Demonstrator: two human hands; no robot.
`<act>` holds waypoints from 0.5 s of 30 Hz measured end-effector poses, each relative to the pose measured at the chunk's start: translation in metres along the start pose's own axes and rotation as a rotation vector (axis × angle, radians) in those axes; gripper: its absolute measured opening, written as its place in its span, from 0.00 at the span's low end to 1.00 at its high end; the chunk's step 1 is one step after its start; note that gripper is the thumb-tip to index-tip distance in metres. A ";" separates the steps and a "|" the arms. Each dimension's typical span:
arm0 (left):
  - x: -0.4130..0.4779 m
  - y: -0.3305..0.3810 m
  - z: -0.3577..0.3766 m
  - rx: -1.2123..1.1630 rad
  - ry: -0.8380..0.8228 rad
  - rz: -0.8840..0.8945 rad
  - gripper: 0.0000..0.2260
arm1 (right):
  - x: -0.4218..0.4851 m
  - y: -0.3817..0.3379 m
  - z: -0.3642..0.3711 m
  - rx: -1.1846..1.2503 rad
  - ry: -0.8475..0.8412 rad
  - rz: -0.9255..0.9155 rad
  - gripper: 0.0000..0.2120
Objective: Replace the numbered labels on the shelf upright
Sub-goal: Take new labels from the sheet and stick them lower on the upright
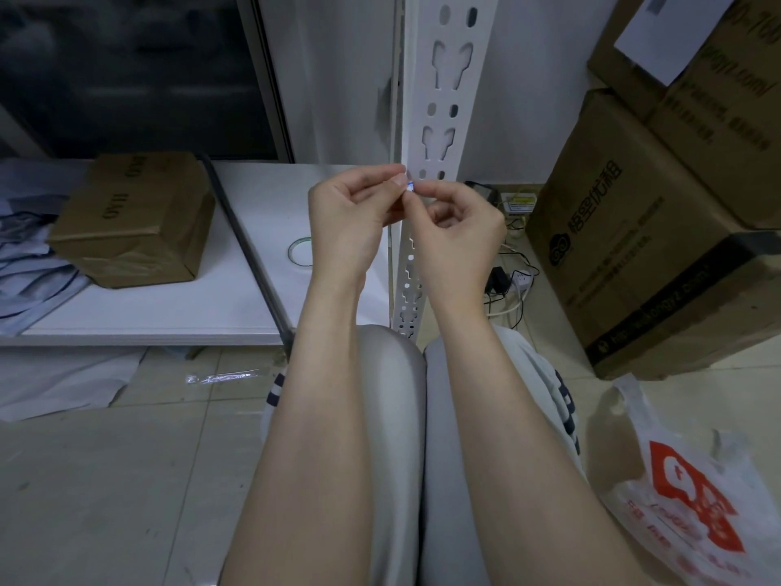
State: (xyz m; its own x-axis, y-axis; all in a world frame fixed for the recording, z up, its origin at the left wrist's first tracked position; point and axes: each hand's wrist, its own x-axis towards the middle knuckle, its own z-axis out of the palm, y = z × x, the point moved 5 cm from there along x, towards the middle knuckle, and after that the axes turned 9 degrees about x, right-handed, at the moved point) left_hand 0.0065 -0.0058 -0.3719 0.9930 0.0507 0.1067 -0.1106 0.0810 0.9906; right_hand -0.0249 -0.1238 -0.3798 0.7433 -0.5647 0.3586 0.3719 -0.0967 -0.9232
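A white perforated shelf upright (443, 99) rises in the middle of the view, with slots and keyholes along it. In front of its lower part my left hand (350, 217) and my right hand (456, 222) meet, fingertips together. Between them they pinch a small white label with blue print (410, 186). The label is mostly hidden by my fingers, and I cannot read any number on it. No label is visible on the upright's face.
A white shelf board (169, 289) on the left carries a cardboard box (135, 222) and a tape roll (299, 251). Stacked cartons (659, 213) stand at the right, with cables and a power strip (513, 281) on the floor behind. A plastic bag (684, 501) lies at the lower right.
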 end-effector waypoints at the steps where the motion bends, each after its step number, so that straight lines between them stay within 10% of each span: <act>1: 0.000 -0.001 0.000 0.027 0.000 0.009 0.05 | 0.000 0.000 0.000 -0.016 0.005 -0.009 0.01; 15: -0.002 0.003 0.005 0.175 -0.063 0.108 0.07 | 0.000 -0.005 -0.004 0.078 0.024 -0.043 0.04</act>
State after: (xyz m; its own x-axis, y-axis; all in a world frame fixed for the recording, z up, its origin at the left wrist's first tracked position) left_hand 0.0046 -0.0110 -0.3686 0.9769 -0.0129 0.2131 -0.2134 -0.0964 0.9722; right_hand -0.0290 -0.1267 -0.3758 0.7128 -0.5806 0.3935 0.4461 -0.0577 -0.8931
